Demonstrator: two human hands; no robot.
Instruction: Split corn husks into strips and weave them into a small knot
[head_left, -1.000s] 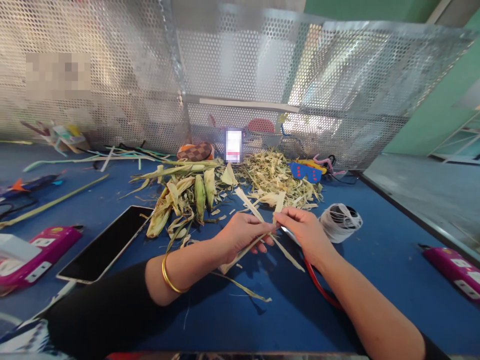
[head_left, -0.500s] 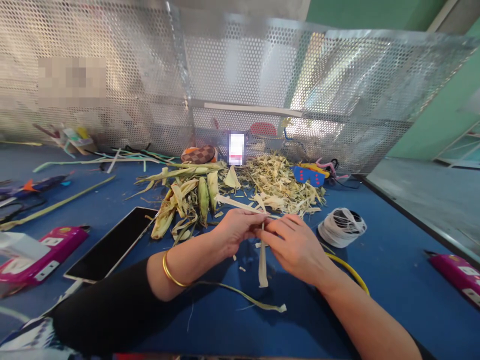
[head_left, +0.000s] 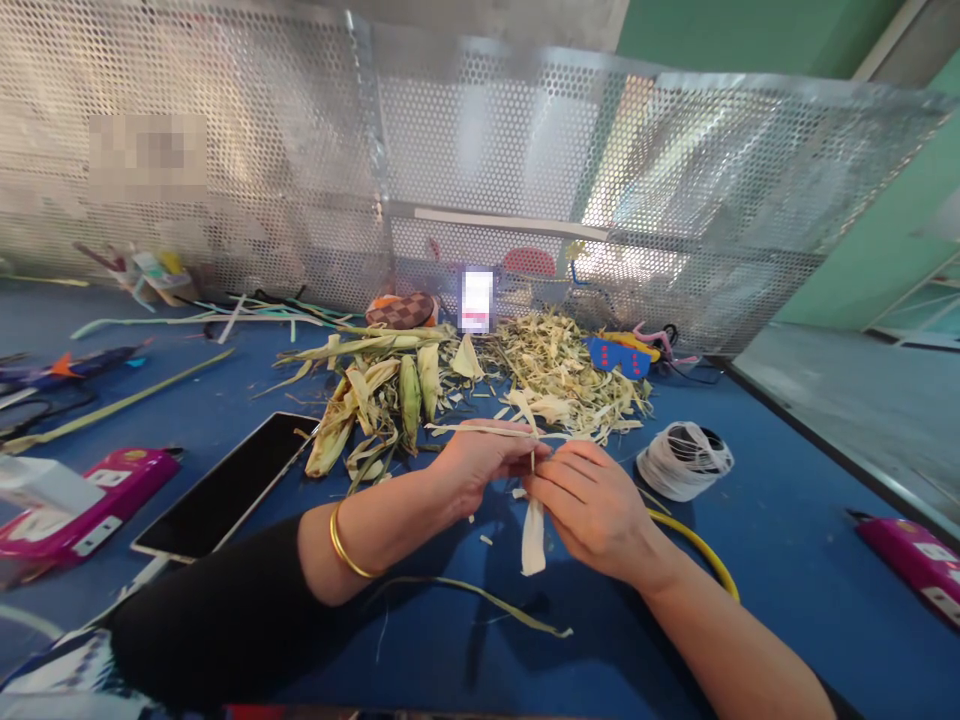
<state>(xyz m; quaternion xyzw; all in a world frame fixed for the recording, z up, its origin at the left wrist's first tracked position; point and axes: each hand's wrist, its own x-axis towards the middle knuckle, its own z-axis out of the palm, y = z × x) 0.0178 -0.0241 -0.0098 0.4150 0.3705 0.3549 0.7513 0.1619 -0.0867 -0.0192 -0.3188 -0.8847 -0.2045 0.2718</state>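
Observation:
My left hand pinches pale strips of corn husk close to where they cross. My right hand grips the same strips just to the right, its fingers curled and nearly touching the left fingertips. One strip points left over the left hand, another stands up behind the fingers, and a wider end hangs down between the hands. The crossing itself is partly hidden by my fingers. Beneath, a thin greenish husk strand lies on the blue table.
Husks and a heap of shreds lie beyond my hands. A spool of white string stands right, near a yellow cable. At left are a phone and a magenta power strip. A perforated metal screen borders the back.
The leftward strip has swung from slanting to nearly level. My right hand has shifted slightly down and right, and the hanging end shows wider. The view has moved a little.

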